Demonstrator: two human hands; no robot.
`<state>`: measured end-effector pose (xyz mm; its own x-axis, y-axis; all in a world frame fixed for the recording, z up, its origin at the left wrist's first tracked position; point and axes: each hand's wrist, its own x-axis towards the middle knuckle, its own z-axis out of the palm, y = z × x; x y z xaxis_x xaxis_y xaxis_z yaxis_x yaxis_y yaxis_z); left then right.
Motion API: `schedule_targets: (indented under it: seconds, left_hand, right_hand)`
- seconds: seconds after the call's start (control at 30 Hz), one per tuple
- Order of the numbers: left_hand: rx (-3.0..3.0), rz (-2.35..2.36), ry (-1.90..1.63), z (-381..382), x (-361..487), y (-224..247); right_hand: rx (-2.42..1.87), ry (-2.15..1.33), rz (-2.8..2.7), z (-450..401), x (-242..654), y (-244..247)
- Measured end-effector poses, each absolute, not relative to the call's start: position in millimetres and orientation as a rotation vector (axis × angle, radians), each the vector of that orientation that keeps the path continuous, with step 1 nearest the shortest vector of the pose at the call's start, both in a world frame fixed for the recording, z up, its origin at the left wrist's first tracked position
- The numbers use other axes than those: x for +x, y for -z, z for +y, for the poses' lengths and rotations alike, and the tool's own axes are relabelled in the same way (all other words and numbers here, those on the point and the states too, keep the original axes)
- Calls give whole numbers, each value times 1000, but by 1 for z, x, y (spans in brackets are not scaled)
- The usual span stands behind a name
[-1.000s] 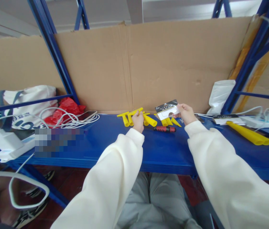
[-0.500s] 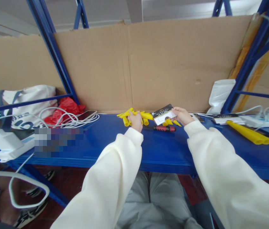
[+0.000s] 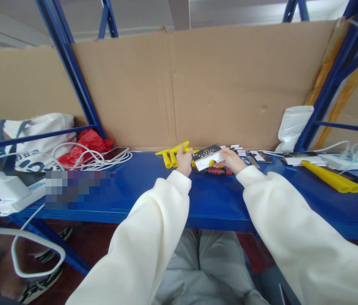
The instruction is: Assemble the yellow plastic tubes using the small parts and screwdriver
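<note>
My right hand [image 3: 232, 160] grips the right end of a black-and-white printed card [image 3: 208, 157], which is tilted above the blue shelf. Close to the card's left edge, my left hand [image 3: 184, 162] has its fingers closed among yellow T-shaped pieces [image 3: 171, 156]; what it pinches is too small to make out. A bit of yellow shows at the card's lower edge. Partly under the card lies a red-and-black screwdriver handle [image 3: 226, 171]. Behind my right hand are several white and black items [image 3: 236, 149] and another small card [image 3: 260, 156].
Two long yellow tubes [image 3: 333, 177] lie at the right, near a power strip [image 3: 353, 162]. At the left are white cables [image 3: 115, 160], a red bag [image 3: 90, 146] and a cloth bag [image 3: 43, 135]. A cardboard panel [image 3: 223, 84] stands behind; a person's feet show at lower left.
My right hand has moved left with the card, uncovering white and black items behind it. My left hand has shifted slightly right, and fewer yellow pieces show around it.
</note>
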<state>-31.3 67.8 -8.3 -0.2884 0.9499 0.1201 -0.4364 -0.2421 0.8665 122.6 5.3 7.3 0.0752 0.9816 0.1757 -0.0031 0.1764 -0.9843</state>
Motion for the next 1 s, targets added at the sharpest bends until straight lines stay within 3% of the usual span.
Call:
schedule_targets:
  seconds: [0.33, 0.7, 1.0]
  left_hand:
    - [877, 848, -1393, 43, -26, -4]
    - [1126, 725, -1300, 35, -18, 2]
    - [1243, 844, -1515, 37, -15, 9]
  right_hand:
    - [-1099, -935, -1136, 11, 122, -3]
    - [-1189, -926, -1043, 11, 126, -3]
    - [-1175, -906, -932, 11, 125, -4]
